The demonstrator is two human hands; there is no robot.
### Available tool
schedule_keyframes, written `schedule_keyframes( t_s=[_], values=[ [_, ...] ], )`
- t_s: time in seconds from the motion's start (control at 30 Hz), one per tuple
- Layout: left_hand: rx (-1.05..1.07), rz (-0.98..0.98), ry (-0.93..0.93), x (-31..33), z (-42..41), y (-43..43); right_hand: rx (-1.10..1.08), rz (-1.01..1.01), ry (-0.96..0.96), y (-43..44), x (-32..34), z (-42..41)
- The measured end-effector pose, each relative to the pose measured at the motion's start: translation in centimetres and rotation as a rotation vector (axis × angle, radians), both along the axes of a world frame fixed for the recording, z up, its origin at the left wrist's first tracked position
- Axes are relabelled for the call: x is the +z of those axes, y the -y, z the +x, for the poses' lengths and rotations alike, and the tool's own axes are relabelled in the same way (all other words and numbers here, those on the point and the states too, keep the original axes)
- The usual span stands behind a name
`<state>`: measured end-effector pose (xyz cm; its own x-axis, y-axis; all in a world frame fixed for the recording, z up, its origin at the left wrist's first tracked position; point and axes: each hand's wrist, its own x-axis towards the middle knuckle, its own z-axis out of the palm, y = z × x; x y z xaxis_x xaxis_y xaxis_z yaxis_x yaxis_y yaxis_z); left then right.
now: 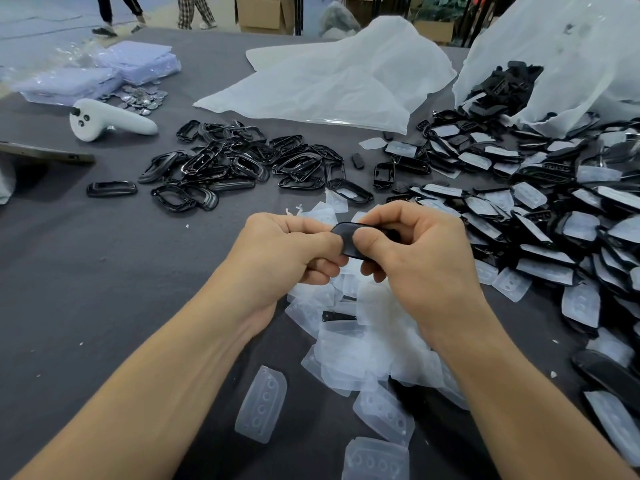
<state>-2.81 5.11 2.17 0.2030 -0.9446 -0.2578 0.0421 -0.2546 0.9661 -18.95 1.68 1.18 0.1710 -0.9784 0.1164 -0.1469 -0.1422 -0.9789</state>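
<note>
Both hands meet above the middle of the grey table [86, 289]. My left hand [287, 251] and my right hand [415, 251] pinch one small black plastic shell [348, 237] between thumbs and curled fingers. Much of the shell is hidden by the fingers. Under the hands lies a heap of translucent white rubber button pads [363, 327]. To the right spreads a large pile of black shells with white pads in them [554, 216]. Beyond the hands lies a pile of bare black frames [235, 161].
A white hand controller [107, 121] and a dark flat device [45, 155] lie at the left. White plastic bags [332, 81] sit at the back, one at the right [568, 57] spilling black parts. Stacked clear packets [104, 71] lie far left. People's legs and cardboard boxes stand behind the table.
</note>
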Motion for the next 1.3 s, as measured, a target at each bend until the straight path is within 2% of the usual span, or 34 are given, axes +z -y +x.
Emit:
schedule_keyframes(
  t_s=[0.3, 1.0, 1.13, 1.3],
  values=[
    [-0.090, 0.080, -0.068, 0.0, 0.4, 0.0, -0.021, -0.026, -0.015, 0.0, 0.1, 0.0],
    [0.046, 0.003, 0.026, 0.0, -0.5, -0.3, 0.063, -0.007, 0.029, -0.4, 0.3, 0.2],
    [0.004, -0.011, 0.025, -0.2, -0.3, -0.3, 0.053, 0.003, 0.027, -0.2, 0.3, 0.1],
    [-0.153, 0.018, -0.060, 0.2, 0.4, -0.4, 0.042, 0.029, 0.063, -0.1, 0.7, -0.5]
  ],
)
